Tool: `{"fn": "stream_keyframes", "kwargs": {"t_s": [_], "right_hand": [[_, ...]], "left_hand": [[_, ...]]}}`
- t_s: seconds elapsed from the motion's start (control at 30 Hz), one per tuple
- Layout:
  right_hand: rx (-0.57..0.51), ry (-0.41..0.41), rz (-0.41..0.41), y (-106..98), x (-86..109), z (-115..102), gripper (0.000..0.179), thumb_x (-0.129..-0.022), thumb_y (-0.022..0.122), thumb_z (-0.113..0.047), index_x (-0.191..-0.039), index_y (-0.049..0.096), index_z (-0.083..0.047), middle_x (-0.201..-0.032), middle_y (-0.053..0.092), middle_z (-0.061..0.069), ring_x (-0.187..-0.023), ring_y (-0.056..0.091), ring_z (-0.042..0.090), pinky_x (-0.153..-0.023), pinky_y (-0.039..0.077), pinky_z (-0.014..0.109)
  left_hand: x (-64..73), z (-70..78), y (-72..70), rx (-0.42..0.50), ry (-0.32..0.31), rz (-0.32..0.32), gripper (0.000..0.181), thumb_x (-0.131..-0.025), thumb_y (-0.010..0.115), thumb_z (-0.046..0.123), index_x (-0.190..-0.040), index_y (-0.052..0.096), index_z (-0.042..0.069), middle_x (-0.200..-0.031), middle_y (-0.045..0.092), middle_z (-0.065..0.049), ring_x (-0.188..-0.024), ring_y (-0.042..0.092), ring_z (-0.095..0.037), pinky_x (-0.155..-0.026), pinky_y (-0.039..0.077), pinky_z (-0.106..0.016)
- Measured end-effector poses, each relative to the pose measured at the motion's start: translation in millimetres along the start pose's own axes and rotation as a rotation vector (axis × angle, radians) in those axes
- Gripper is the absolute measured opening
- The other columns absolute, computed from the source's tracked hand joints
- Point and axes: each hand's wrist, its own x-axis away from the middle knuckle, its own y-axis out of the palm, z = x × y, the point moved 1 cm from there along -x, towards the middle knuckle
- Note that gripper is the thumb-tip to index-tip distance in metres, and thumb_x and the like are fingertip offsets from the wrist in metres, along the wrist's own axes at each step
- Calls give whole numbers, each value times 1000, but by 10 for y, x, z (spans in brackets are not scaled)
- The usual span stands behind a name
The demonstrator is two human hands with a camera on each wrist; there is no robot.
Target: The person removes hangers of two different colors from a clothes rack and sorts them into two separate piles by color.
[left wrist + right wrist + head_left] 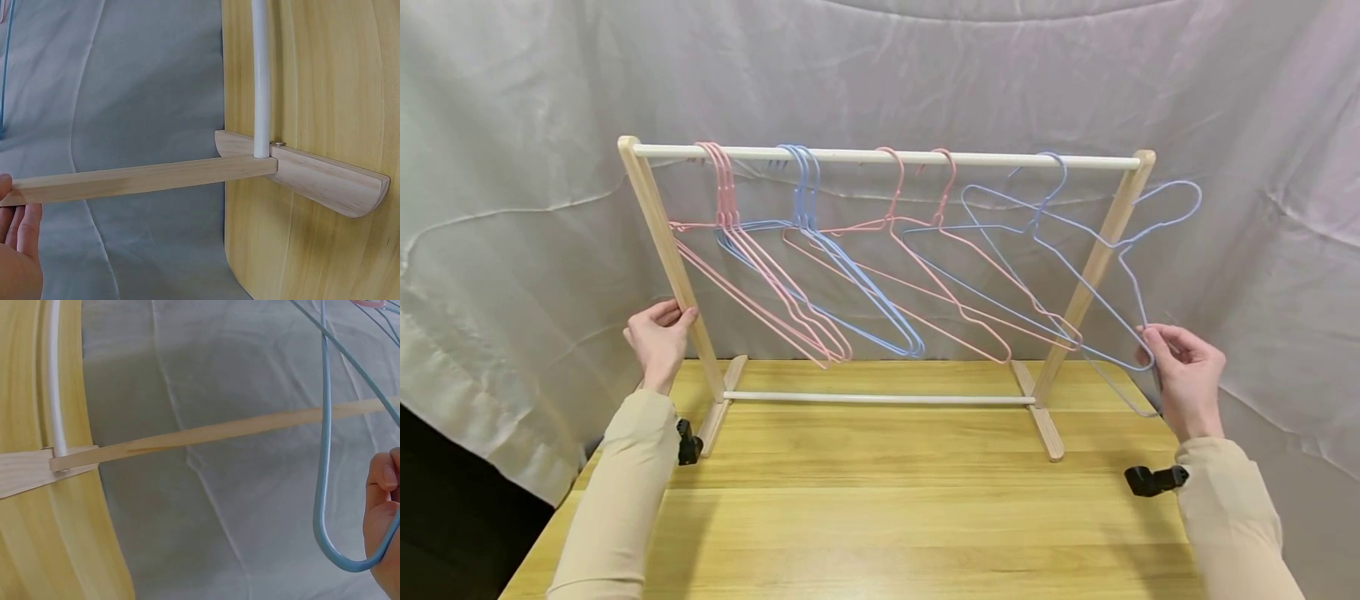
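Note:
My left hand (658, 340) holds the rack's left wooden upright (655, 217) between thumb and fingers, a little below its middle. In the left wrist view, the fingers (29, 234) lie under the post. Out to the right, my right hand (1193, 379) pinches one lower corner of a blue wire hanger (1123, 244). That hanger is tilted sideways, off the rod, its hook beyond the right upright (1097, 258) and its far end crossing behind another blue hanger (1036, 221). This second hanger hangs on the white top rod (992, 159), one corner close by my right hand.
Several pink hangers (726, 187) hang bunched at the rod's left, then several blue ones (805, 192). Two pink hangers, a left one (895, 196) and a right one (946, 196), hang farther right. The rack's feet (1048, 429) and white lower bar (880, 398) rest on the wooden table (880, 517) before a grey curtain (880, 75).

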Motion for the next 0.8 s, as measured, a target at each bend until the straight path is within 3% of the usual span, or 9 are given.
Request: {"fn": "stream_keyframes", "kwargs": {"t_s": [0.17, 0.33, 0.4, 0.53, 0.6, 0.8], "right_hand": [[-23, -45, 126, -78, 79, 70, 7, -87, 66, 13, -87, 73, 12, -73, 76, 11, -56, 67, 14, -51, 52, 17], [-160, -100, 166, -168, 175, 133, 8, -85, 63, 19, -91, 68, 21, -73, 75, 18, -53, 64, 18, -48, 50, 20], [-184, -123, 179, -221, 231, 158, 9, -85, 62, 20, -93, 66, 23, -73, 74, 19, -53, 65, 18, -47, 51, 21], [-196, -168, 225, -343, 359, 208, 9, -85, 63, 19, -92, 66, 23, -72, 74, 19, -52, 67, 17, -47, 52, 20], [-243, -185, 248, -385, 419, 232, 8, -85, 63, 20, -91, 66, 24, -73, 74, 20, -52, 66, 18, -47, 52, 20], [-426, -258, 278, -480, 564, 329, 6, -86, 56, 24, -88, 62, 27, -75, 70, 27, -52, 61, 24, -47, 50, 26]], "left_hand": [[1, 2, -9, -13, -5, -2, 36, -91, 74, 22, -121, 72, 2, -118, 70, -21, -65, 49, 24, -108, 44, -29], [-4, 0, -13, -2, -1, -1, 35, -91, 74, 20, -120, 72, 0, -118, 69, -22, -66, 48, 24, -115, 35, -28], [-2, 1, -13, -4, -3, -3, 35, -91, 74, 21, -121, 72, 1, -118, 69, -21, -66, 49, 24, -111, 37, -24], [11, 4, 0, -10, 1, -5, 35, -92, 73, 21, -121, 72, 2, -118, 71, -19, -67, 51, 24, -85, 48, -10], [13, -1, 6, -7, 8, -2, 34, -92, 73, 20, -121, 72, 2, -118, 72, -18, -67, 52, 25, -76, 46, -5], [17, -3, 11, 3, 25, 10, 33, -92, 73, 19, -120, 72, 0, -117, 72, -20, -67, 51, 24, -72, 44, -3]]}}
